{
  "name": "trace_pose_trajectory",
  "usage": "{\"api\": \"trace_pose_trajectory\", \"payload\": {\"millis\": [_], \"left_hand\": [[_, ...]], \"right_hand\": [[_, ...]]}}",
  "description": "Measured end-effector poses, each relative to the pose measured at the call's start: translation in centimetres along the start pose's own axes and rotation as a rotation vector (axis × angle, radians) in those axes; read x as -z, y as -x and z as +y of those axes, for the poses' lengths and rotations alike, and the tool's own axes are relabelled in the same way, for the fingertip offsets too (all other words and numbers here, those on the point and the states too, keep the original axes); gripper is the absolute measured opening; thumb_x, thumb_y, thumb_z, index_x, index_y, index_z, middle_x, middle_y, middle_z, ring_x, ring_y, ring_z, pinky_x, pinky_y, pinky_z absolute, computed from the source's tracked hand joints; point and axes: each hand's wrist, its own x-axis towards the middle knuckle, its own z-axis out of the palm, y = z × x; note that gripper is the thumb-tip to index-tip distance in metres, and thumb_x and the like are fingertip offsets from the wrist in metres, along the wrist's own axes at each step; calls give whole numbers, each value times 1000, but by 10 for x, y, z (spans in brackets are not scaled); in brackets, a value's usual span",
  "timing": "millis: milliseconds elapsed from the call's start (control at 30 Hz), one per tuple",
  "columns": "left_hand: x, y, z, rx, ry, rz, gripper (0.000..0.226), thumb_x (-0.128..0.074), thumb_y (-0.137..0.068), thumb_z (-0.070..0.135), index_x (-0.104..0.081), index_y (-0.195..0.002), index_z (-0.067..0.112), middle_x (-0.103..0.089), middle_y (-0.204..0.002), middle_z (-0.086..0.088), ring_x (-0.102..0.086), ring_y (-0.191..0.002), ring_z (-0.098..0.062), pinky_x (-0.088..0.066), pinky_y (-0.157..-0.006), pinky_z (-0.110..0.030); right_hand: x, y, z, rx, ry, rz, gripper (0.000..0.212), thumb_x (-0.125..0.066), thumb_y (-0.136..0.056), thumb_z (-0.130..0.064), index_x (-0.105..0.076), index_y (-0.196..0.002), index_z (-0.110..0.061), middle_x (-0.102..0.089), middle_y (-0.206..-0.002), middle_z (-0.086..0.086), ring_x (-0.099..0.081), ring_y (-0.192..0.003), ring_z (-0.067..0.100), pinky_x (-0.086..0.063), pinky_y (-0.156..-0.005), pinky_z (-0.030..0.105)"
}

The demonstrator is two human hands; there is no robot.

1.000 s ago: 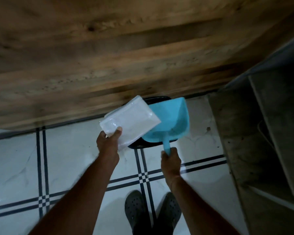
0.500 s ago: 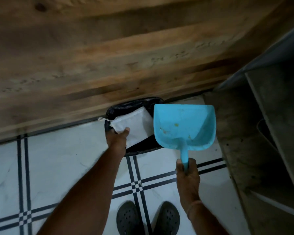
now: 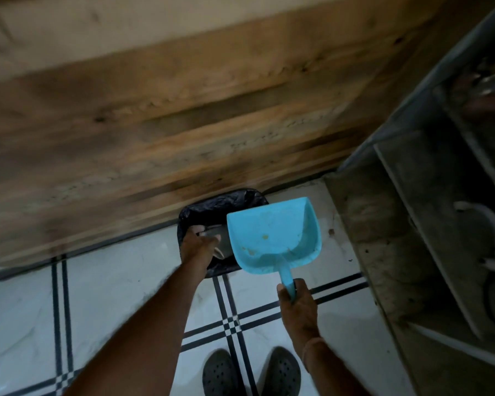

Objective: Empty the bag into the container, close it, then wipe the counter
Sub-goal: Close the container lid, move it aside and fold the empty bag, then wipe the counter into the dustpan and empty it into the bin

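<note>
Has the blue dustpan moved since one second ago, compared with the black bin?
Yes. The blue dustpan, held by the right hand, went right, off the middle of the black bin; now it overlaps only its right edge.

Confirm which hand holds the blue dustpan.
The right hand grips the blue dustpan by its handle; the left hand is down at the black-lined bin instead.

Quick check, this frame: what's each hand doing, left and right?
Left hand: pinches the pale bag over the black-lined bin; blurred.
Right hand: grips the blue dustpan by its handle.
</note>
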Motion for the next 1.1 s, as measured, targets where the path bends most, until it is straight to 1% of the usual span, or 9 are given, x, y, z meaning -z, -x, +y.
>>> {"api": "trace_pose_trajectory", "payload": {"millis": [100,200,433,567,633,733,867,1000,1100], "left_hand": [[20,44,27,-127,-83,6,49,-79,-86,27,-57,-129,18,-68,-108,-2,-63,-101,-21,-49,-89,-29],[42,96,52,-226,-193,-36,51,-74,-90,33,-55,-135,20,-67,-121,-3,-63,-104,-20,-47,-87,-28],[100,261,130,-536,-483,-138,55,-67,-92,44,-51,-141,24,-60,-136,-3,-60,-121,-24,-49,-95,-38],[113,355,177,-742,-494,-193,52,-69,-90,42,-55,-137,23,-62,-134,-3,-59,-122,-23,-49,-95,-38],[112,392,195,-819,-495,-242,51,-70,-90,41,-56,-136,23,-61,-134,-4,-57,-123,-24,-47,-97,-39],[104,430,211,-910,-507,-328,53,-71,-87,43,-58,-135,23,-62,-131,-6,-58,-121,-25,-47,-98,-39],[88,477,225,-1064,-534,-484,56,-70,-83,46,-59,-132,21,-62,-129,-7,-59,-119,-26,-50,-97,-42],[69,512,237,-1237,-631,-530,55,-70,-87,46,-57,-135,23,-62,-131,-7,-59,-120,-26,-53,-96,-43],[48,535,246,-1329,-714,-558,55,-69,-89,47,-56,-137,24,-63,-131,-7,-59,-120,-27,-52,-95,-40]], "right_hand": [[21,24,-25,-5,-13,-20,21,-68,-97,-24,-58,-93,-6,-51,-70,-2,-49,-63,10,-47,-59,26],[54,62,-55,-20,-52,-6,23,-70,-96,-28,-57,-88,-10,-51,-69,-2,-48,-62,10,-44,-56,19],[166,182,-117,-78,-200,46,16,-69,-95,-36,-64,-94,-21,-64,-78,4,-59,-73,17,-55,-65,33],[226,247,-138,-69,-266,169,17,-65,-89,-52,-64,-104,-44,-69,-88,-5,-65,-83,15,-58,-83,44],[248,271,-144,-88,-259,211,27,-65,-92,-51,-66,-114,-36,-72,-94,-4,-68,-90,19,-58,-88,47],[269,301,-151,-137,-295,240,52,-60,-84,-67,-67,-120,-29,-73,-102,-4,-69,-96,17,-59,-91,45],[289,345,-150,-221,-425,351,38,-63,-91,-53,-65,-118,-26,-71,-104,-2,-67,-98,18,-58,-93,48],[299,368,-143,-285,-572,465,49,-60,-79,-59,-64,-114,-26,-69,-104,4,-64,-95,22,-57,-87,46],[314,375,-140,-322,-628,524,28,-63,-91,-43,-64,-110,-22,-68,-103,7,-63,-91,21,-58,-86,46]]}}
